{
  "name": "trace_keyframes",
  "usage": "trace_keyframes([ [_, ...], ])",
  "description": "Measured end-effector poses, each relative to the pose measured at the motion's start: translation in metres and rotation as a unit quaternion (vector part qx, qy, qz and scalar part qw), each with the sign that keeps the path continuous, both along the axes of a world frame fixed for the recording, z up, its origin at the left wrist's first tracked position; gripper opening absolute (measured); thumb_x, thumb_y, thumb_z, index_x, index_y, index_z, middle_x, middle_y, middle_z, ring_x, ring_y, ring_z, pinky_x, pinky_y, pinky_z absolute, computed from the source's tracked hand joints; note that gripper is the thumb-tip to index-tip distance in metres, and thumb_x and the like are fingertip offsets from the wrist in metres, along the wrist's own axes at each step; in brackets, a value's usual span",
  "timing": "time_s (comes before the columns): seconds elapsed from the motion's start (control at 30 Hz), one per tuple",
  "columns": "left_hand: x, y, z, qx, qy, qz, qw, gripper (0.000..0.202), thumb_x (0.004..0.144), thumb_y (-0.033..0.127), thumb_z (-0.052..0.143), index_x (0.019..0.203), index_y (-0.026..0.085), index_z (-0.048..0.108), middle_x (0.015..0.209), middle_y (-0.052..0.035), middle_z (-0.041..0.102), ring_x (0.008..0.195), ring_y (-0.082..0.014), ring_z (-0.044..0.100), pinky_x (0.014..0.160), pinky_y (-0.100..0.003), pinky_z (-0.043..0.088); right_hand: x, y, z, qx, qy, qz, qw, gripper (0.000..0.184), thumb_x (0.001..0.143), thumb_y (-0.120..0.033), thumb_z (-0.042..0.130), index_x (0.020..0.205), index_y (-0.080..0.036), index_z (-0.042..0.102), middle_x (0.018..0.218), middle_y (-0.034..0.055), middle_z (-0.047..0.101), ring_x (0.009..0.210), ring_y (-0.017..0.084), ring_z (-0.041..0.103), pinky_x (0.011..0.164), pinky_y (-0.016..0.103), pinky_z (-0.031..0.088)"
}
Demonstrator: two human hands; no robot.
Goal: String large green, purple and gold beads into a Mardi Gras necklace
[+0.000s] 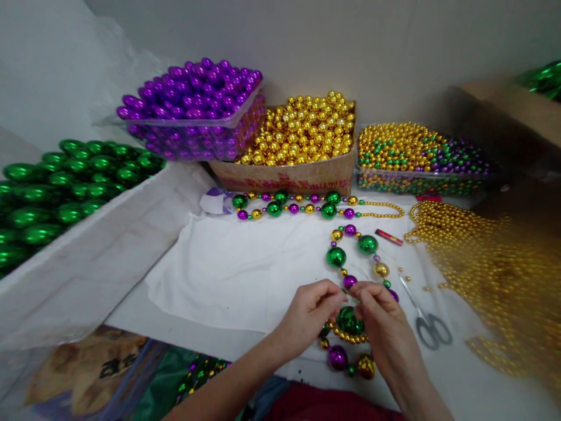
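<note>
A bead necklace (336, 257) of green, gold and purple balls lies on the white cloth in front of me, looping up and back down under my hands. My left hand (313, 310) pinches its strand just below a purple ball (349, 282). Close beside it, the fingertips of my right hand (381, 310) are pinched on the strand too; the exact bit between the fingers is hidden. Below them, a large green ball (349, 320) and a short gold bead chain (350, 337) show. Grey-handled scissors (427, 327) lie to the right, near a small red packet (389, 237).
Another necklace (293, 208) stretches across the back of the cloth (228, 269). Behind it stand a purple-bead tub (249, 120), a cardboard box (284, 178) of gold balls and a small mixed-bead tub (425, 181). Green beads fill a white box (109, 257) at left; gold chains (495, 280) heap at right.
</note>
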State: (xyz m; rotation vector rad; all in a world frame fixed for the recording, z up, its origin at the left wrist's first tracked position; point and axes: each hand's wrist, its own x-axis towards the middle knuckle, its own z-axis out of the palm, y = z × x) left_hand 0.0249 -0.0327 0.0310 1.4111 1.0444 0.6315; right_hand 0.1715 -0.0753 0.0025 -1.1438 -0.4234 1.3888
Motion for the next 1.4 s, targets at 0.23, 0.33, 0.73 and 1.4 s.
trace_keyframes([
  [0.23, -0.003, 0.01, -0.008, -0.232, -0.19, 0.031, 0.954, 0.023, 0.079, 0.034, 0.066, 0.086, 0.012, 0.061, 0.059, 0.0044, 0.051, 0.043, -0.0048, 0.036, 0.048, -0.021, 0.044, 0.006, -0.009, -0.007, 0.034, -0.061, 0.014, 0.997, 0.021, 0.079, -0.041, 0.069, 0.076, -0.02, 0.064, 0.102, 0.0032, 0.065, 0.066, 0.01, 0.051, 0.066, 0.027, 0.039],
  [0.33, -0.002, 0.012, -0.008, -0.245, -0.201, 0.002, 0.948, 0.025, 0.079, 0.033, 0.066, 0.092, 0.015, 0.057, 0.062, 0.0036, 0.057, 0.041, -0.0046, 0.038, 0.051, -0.023, 0.048, 0.006, -0.008, -0.006, 0.038, -0.064, 0.023, 0.997, 0.02, 0.081, -0.041, 0.066, 0.079, -0.021, 0.064, 0.094, 0.0017, 0.066, 0.062, 0.01, 0.051, 0.062, 0.027, 0.038],
  [0.73, 0.002, 0.008, -0.002, -0.228, -0.128, -0.069, 0.963, 0.022, 0.081, 0.032, 0.062, 0.092, 0.019, 0.048, 0.059, 0.0072, 0.053, 0.044, -0.0059, 0.049, 0.045, -0.016, 0.034, 0.013, -0.003, -0.004, 0.134, -0.255, 0.055, 0.956, 0.019, 0.086, -0.031, 0.061, 0.069, -0.022, 0.063, 0.1, 0.0025, 0.065, 0.098, 0.017, 0.057, 0.081, 0.027, 0.041],
  [1.4, 0.014, -0.001, -0.002, -0.018, 0.031, 0.009, 0.999, 0.018, 0.092, 0.033, 0.046, 0.083, 0.019, 0.05, 0.059, 0.0044, 0.053, 0.052, -0.0099, 0.05, 0.051, -0.02, 0.037, -0.001, 0.001, 0.003, 0.021, -0.261, 0.123, 0.957, 0.013, 0.077, -0.032, 0.067, 0.077, -0.019, 0.063, 0.067, -0.0007, 0.062, 0.058, 0.013, 0.051, 0.053, 0.024, 0.037],
])
